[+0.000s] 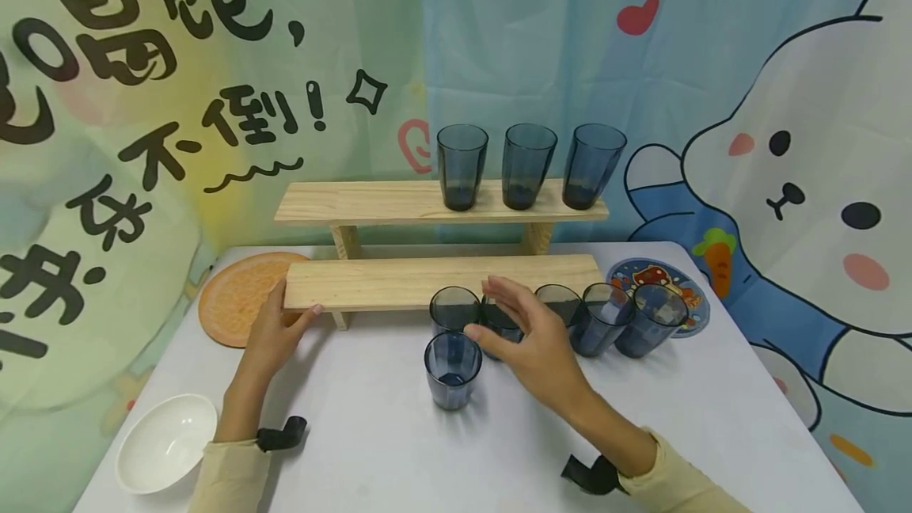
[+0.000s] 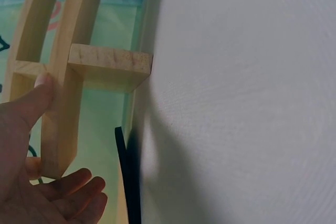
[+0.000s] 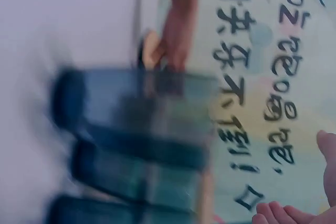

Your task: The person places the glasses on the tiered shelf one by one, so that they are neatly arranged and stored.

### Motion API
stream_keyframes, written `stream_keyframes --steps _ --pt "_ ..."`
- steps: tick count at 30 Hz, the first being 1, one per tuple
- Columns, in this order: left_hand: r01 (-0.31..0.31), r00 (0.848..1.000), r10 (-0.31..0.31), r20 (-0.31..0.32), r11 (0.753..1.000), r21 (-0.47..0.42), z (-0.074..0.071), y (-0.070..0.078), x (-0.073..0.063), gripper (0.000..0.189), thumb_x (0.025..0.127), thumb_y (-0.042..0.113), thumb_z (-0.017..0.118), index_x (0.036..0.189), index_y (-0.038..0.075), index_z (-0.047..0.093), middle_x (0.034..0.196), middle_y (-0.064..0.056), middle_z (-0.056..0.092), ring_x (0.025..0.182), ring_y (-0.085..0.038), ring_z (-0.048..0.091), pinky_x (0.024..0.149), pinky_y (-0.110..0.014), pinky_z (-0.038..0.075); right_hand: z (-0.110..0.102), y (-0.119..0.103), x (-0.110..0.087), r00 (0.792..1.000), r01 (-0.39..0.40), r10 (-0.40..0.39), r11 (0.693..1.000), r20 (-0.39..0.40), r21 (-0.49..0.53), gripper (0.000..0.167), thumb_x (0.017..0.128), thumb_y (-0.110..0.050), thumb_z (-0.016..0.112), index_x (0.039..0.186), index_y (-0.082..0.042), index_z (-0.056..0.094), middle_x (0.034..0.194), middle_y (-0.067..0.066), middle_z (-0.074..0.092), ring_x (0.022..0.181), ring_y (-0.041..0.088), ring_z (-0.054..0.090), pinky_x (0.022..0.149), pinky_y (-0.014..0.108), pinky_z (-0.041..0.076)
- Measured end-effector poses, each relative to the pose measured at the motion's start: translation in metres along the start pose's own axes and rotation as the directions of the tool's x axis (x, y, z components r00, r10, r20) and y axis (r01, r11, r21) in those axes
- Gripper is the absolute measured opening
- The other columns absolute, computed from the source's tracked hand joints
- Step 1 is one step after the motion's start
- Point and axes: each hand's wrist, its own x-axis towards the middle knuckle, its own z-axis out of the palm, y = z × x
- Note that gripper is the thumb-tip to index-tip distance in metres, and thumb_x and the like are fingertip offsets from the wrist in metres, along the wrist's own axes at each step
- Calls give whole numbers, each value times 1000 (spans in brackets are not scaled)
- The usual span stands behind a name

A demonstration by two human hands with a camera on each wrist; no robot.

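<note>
Front glass [image 1: 452, 382] near right hand [image 1: 533, 343]

glasses [image 1: 452, 386]: 9 | wooden shelf boards [image 1: 399, 283]: 2 | white bowl [image 1: 167, 444]: 1 | flat discs [image 1: 231, 303]: 2

Bare left hand [image 1: 274, 331]: forearm reaching forward, thumb [image 2: 39, 98] opposed to index in a grip, other fingers [image 2: 79, 198] loosely extended. Bare right hand [image 1: 534, 343]: raised, holding nothing, thumb apart from slightly bent fingers, back of hand to head camera, forearm angled in from lower right. Beige cloth sleeves [image 1: 231, 477] on both forearms, black mounts [image 1: 283, 435] at both wrists.
</note>
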Motion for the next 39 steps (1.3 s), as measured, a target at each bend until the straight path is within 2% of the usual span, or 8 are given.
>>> stream_keyframes --steps 3,7,12,21,26,32,39 --pt "-3 1000 3 -4 1000 2 0 -1 0 99 105 45 65 168 -1 4 170 -35 18 155 -55 21 123 -70 22 17 11 -16 1000 -17 18 999 7 -49 84 87 -37 89 156 -14 47 155 4 54 145 20 51 118 23 39" --pt "-10 1000 10 -12 1000 3 0 -1 0 98 105 45 65 168 -1 5 169 -35 19 155 -55 23 122 -70 23 35 21 -29 997 -81 82 992 12 -95 95 80 -44 93 157 -13 45 155 0 50 146 20 50 120 26 39" --pt "-7 1000 7 -4 1000 3 0 -1 1 99 106 45 64 167 -4 4 169 -36 18 155 -56 21 123 -70 22 47 30 -38 987 -159 160 984 7 -85 100 77 -43 96 158 -16 43 157 1 47 149 24 46 122 33 37" --pt "-6 1000 6 -4 1000 9 1 1 2 97 106 43 64 167 -4 5 169 -37 18 155 -56 21 123 -70 21 56 41 -42 989 -143 141 989 -37 -49 99 78 -36 97 157 -11 43 154 3 49 146 22 49 122 31 37" --pt "1 1000 -1 0 1000 8 2 -1 1 98 106 45 64 167 -3 5 169 -36 18 155 -56 21 123 -70 21 56 41 -44 984 -172 168 983 -59 -66 100 76 -39 98 156 -13 44 151 3 51 141 24 53 119 38 43" --pt "-3 1000 3 -9 1000 6 2 -1 1 97 106 44 65 167 -4 6 168 -38 19 154 -57 22 122 -71 22 58 45 -45 981 -192 190 979 -39 -68 96 77 -42 96 155 -17 46 152 4 51 141 28 53 119 51 42" --pt "-6 1000 6 -5 1000 12 2 -2 2 98 105 44 65 167 -4 6 168 -37 19 155 -56 21 122 -71 22 61 52 -45 980 -198 197 980 -31 -25 88 79 -37 95 154 -19 52 150 4 55 141 26 54 120 48 41"
